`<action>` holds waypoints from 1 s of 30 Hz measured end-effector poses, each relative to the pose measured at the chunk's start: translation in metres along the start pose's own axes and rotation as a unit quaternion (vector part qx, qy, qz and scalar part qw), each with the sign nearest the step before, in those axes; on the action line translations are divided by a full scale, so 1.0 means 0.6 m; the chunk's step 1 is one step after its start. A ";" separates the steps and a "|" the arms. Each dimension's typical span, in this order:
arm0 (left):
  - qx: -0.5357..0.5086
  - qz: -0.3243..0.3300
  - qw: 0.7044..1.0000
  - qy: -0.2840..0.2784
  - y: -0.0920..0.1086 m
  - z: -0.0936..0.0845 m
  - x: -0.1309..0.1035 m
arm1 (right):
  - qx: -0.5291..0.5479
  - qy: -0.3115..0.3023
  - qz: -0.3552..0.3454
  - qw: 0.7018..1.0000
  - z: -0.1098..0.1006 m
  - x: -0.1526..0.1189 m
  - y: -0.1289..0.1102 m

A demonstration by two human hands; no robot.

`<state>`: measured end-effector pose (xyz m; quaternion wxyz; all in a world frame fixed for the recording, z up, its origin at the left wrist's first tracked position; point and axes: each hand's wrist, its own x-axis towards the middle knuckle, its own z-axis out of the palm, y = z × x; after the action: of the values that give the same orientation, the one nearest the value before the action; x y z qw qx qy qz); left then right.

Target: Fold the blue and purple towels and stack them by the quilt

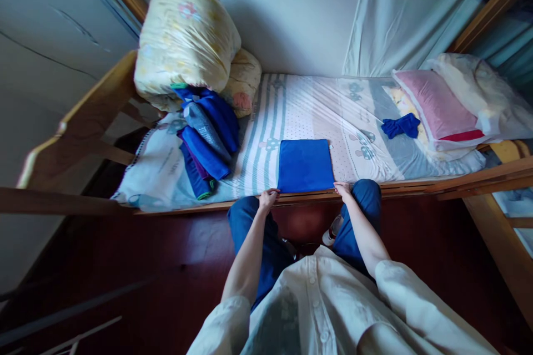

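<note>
A flat blue cloth, roughly square, lies on the bed's front edge between my hands. My left hand pinches its near left corner. At the near right corner, my right hand has its fingers closed on the cloth too. The sheet under it is pale with grey stripes and mushroom prints. Left of the cloth lies a pile of folded and rolled garments, mostly blue, with grey, purple and green edges. A crumpled blue cloth piece rests farther right, beside the pillows.
A bundled yellow quilt stands at the bed's left end by the wooden headboard. A pink pillow in clear plastic is at the right. A wooden rail runs along the front right. A pale curtain hangs behind.
</note>
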<state>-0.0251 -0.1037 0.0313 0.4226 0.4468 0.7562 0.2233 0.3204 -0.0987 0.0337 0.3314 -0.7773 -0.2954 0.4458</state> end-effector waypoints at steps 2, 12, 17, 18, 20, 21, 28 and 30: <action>-0.030 0.002 0.999 -0.010 0.000 0.001 0.006 | 0.000 -0.004 -0.020 1.000 0.000 0.004 -0.001; -0.044 0.039 0.998 0.019 0.007 -0.005 0.063 | -0.032 0.020 -0.121 0.992 0.010 0.039 -0.003; -0.066 0.113 0.990 0.061 0.014 0.011 0.077 | -0.034 0.020 -0.158 0.987 0.029 0.059 -0.010; -0.079 0.114 0.989 0.050 0.016 0.015 0.077 | -0.032 0.017 -0.164 0.986 0.032 0.061 -0.011; -0.089 0.097 0.991 0.029 0.020 0.020 0.078 | -0.038 0.014 -0.164 0.986 0.037 0.065 -0.012; -0.080 0.083 0.993 0.024 0.022 0.021 0.079 | -0.048 0.016 -0.159 0.986 0.038 0.067 -0.013; 0.059 0.032 0.997 0.033 0.029 0.020 0.087 | -0.156 0.026 -0.129 0.979 0.029 0.069 -0.005; 0.081 0.018 0.996 0.037 0.028 0.025 0.086 | -0.177 0.024 -0.121 0.976 0.029 0.068 -0.001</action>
<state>-0.0170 -0.0513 0.0124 0.3531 0.4844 0.7787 0.1851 0.3225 -0.0629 0.0072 0.2474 -0.7926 -0.4534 0.3240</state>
